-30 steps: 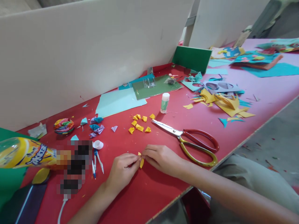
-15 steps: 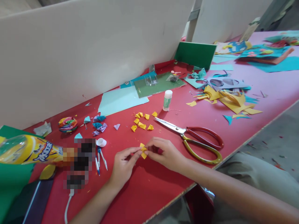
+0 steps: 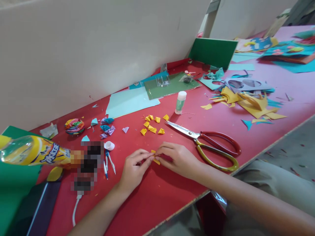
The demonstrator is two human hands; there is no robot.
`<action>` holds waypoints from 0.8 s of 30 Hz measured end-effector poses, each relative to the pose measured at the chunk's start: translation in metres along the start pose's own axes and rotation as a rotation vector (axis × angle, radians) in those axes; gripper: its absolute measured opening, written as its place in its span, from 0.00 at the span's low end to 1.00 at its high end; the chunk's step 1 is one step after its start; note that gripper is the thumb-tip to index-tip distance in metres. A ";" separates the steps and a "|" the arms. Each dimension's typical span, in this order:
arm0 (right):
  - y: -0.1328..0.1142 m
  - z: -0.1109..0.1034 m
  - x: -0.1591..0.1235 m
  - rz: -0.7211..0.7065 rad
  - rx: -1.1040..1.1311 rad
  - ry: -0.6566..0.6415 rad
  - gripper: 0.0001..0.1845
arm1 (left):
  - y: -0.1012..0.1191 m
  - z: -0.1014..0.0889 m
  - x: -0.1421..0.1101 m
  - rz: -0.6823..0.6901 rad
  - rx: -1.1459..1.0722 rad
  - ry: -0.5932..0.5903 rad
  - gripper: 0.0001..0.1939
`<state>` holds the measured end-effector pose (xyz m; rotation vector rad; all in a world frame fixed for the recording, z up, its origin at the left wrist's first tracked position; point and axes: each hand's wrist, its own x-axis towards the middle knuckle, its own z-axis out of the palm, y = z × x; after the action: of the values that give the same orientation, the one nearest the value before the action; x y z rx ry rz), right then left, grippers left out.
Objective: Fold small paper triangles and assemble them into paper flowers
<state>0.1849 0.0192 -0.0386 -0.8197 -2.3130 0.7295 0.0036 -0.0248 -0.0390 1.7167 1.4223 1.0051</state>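
My left hand (image 3: 134, 168) and my right hand (image 3: 176, 158) meet low over the red table (image 3: 152, 200), both pinching one small yellow paper piece (image 3: 156, 161) between their fingertips. Just beyond them lies a cluster of several folded yellow paper bits (image 3: 153, 124). Large scissors with red and yellow handles (image 3: 209, 144) lie on the table right of my right hand, blades pointing left. A white glue stick (image 3: 180, 102) stands upright behind the yellow bits.
Folded blue and purple paper bits (image 3: 106, 126), a multicoloured paper ball (image 3: 74, 126), a white cap (image 3: 109, 145) and pens (image 3: 108, 163) lie left. A yellow-labelled bottle (image 3: 34, 151) lies far left. Light blue (image 3: 130, 102) and green sheets (image 3: 172, 85) rest by the white partition. Yellow scraps (image 3: 248, 103) pile at right.
The view has shifted slightly. My fingers have kept working the yellow paper piece, which now lies flatter between both hands; the hands stay in nearly the same spot on the table.
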 end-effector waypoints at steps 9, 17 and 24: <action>0.005 -0.004 -0.001 -0.035 0.026 0.000 0.06 | 0.000 -0.003 0.004 -0.089 -0.125 -0.106 0.10; 0.004 0.000 -0.002 -0.088 0.030 0.000 0.07 | 0.000 -0.001 0.003 -0.052 -0.134 -0.036 0.06; 0.004 0.002 -0.004 -0.078 0.029 -0.038 0.09 | 0.000 -0.001 0.002 0.017 -0.049 -0.037 0.05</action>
<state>0.1876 0.0188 -0.0436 -0.7041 -2.3484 0.7488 0.0028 -0.0225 -0.0384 1.7056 1.3512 1.0041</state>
